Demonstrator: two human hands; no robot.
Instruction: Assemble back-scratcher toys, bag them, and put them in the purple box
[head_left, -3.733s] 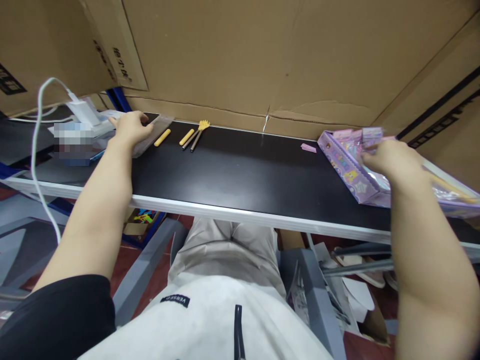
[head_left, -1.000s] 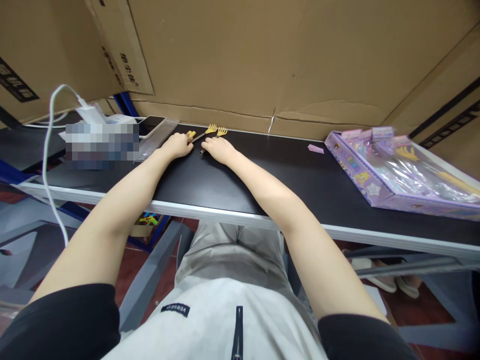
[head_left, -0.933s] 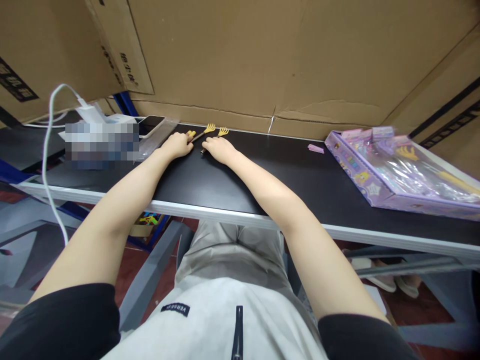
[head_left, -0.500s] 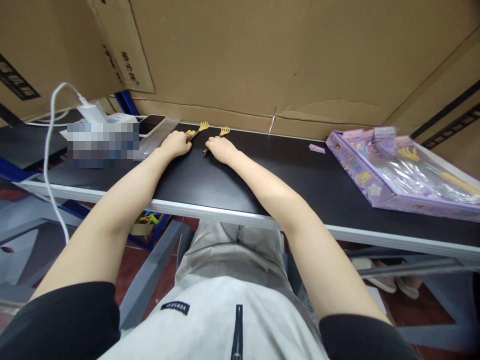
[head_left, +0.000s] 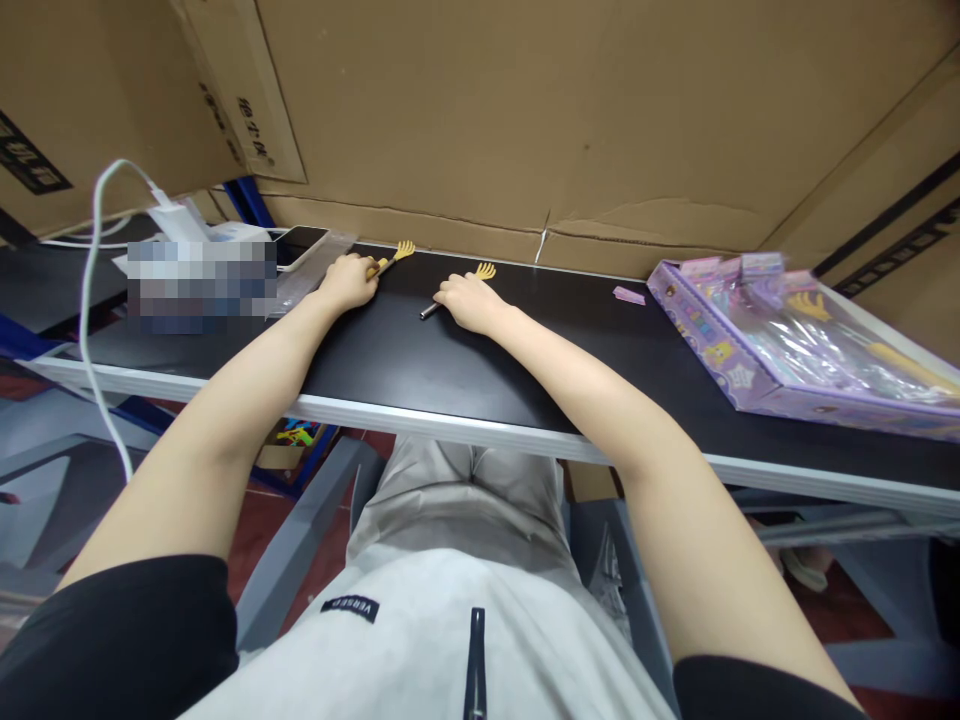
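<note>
Both hands rest at the far side of a black table (head_left: 525,375). My left hand (head_left: 346,281) is closed around a thin stick ending in a small yellow hand-shaped claw (head_left: 403,249); the yellow grip is hidden in the fist. My right hand (head_left: 466,300) is closed around a second such scratcher, whose yellow claw (head_left: 485,270) pokes out beyond the fingers and whose metal end (head_left: 429,311) sticks out toward me. The two sticks are apart.
A purple toy box (head_left: 757,345) with plastic-wrapped items lies at the right end. A small pink scrap (head_left: 628,295) sits near it. At the left are a clear plastic sleeve (head_left: 311,270), a phone (head_left: 300,246), a white charger and cable (head_left: 94,270). Cardboard walls (head_left: 570,120) stand behind.
My right hand has slid its scratcher to the right, away from the left one. The left hand has stayed near the plastic sleeve with its own scratcher.
</note>
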